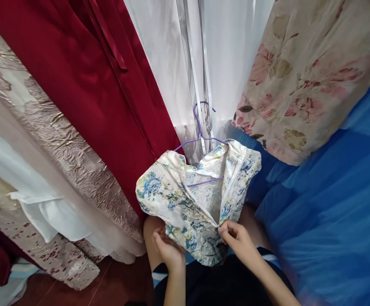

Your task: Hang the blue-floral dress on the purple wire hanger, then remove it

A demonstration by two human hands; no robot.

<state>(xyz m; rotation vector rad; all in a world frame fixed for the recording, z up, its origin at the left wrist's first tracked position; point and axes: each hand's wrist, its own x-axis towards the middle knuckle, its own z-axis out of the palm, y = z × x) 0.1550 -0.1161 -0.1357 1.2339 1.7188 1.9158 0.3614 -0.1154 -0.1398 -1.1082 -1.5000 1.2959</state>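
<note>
Head camera looks down on a small floral garment (185,204), cream with blue and green flowers, smooth and slightly glossy, hung on a thin purple wire hanger (200,136). No label or writing can be read anywhere. The garment droops over the person's lap, its front opening parted so that the hanger's lower bar shows inside. The left hand (168,248) grips the lower left hem, fingers curled shut into the cloth. The right hand (237,238) pinches the bottom of the front opening between thumb and fingertips, closed on the fabric edge. Behind hang a deep red satin drape (86,85) with a ribbon tie, a crinkled beige embossed fabric (63,144) and a sheer white curtain (168,55). A blue bedsheet (337,204) lies to the right, with a cream cloth printed with pink flowers (306,72) above it. Dark reddish wooden floor (117,284) shows below.
</note>
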